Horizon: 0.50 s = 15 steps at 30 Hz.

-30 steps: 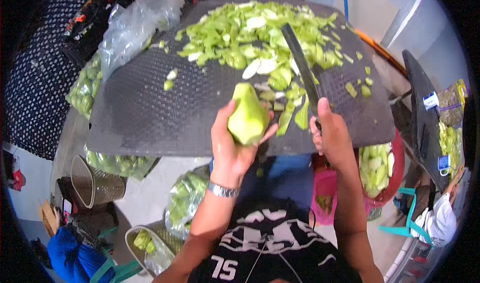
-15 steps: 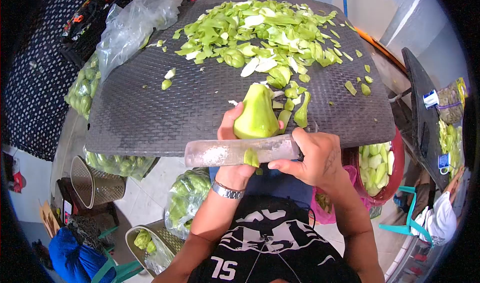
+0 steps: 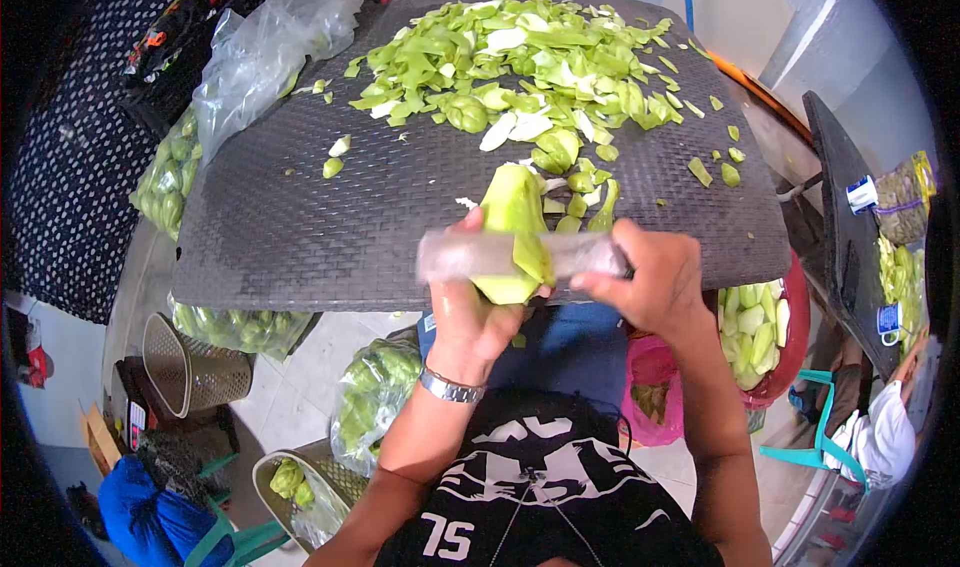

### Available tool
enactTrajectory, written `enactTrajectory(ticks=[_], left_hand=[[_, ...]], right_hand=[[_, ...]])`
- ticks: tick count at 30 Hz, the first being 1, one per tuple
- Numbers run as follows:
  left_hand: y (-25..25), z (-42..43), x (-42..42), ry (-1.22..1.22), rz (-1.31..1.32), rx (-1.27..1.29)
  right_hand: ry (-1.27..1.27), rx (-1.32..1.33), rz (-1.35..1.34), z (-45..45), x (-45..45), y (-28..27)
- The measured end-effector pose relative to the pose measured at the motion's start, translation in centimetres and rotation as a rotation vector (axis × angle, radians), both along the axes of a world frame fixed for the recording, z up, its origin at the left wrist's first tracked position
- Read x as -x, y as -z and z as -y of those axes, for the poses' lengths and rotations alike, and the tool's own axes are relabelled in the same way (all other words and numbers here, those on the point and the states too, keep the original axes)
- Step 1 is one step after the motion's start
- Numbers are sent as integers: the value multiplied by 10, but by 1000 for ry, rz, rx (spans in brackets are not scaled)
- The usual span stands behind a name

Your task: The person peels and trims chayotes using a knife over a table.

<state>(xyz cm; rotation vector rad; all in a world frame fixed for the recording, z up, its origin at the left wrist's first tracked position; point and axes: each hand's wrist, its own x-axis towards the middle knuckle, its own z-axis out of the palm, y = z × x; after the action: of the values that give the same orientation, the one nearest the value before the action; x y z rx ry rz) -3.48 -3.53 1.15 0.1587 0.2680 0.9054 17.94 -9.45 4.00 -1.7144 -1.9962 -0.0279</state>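
My left hand (image 3: 466, 312), with a metal watch on the wrist, grips a partly peeled light green chayote (image 3: 510, 199) over the table's near edge. My right hand (image 3: 655, 279) is closed around the handle of a wide-bladed knife (image 3: 455, 258). The blade is smeared by motion and lies across the chayote, with a strip of green peel (image 3: 532, 257) against it. Just beyond the chayote, loose peel pieces and small offcuts (image 3: 577, 205) rest on the dark woven tabletop (image 3: 300, 227). A large heap of peelings (image 3: 520, 57) covers the far part.
Clear plastic (image 3: 275, 52) lies at the far left corner. Below the table are bags of chayotes (image 3: 375, 397), two baskets (image 3: 195, 372), a pink bag (image 3: 652, 392) and a red tub (image 3: 790, 342) of peeled pieces. A person in white (image 3: 880, 437) is at the far right.
The knife has moved away from my body, from the chayote's near end up onto its side. My right hand has gone forward and slightly right with it. The chayote appears turned a little.
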Motion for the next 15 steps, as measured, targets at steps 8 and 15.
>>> enactTrajectory(ticks=[8, 15], left_hand=[[-3, 6, -19, -85, -122, 56], [9, -1, -14, -150, -208, -83]], right_hand=[[-132, -30, -85, 8, 23, -17], [-152, -14, -15, 11, 33, -14]])
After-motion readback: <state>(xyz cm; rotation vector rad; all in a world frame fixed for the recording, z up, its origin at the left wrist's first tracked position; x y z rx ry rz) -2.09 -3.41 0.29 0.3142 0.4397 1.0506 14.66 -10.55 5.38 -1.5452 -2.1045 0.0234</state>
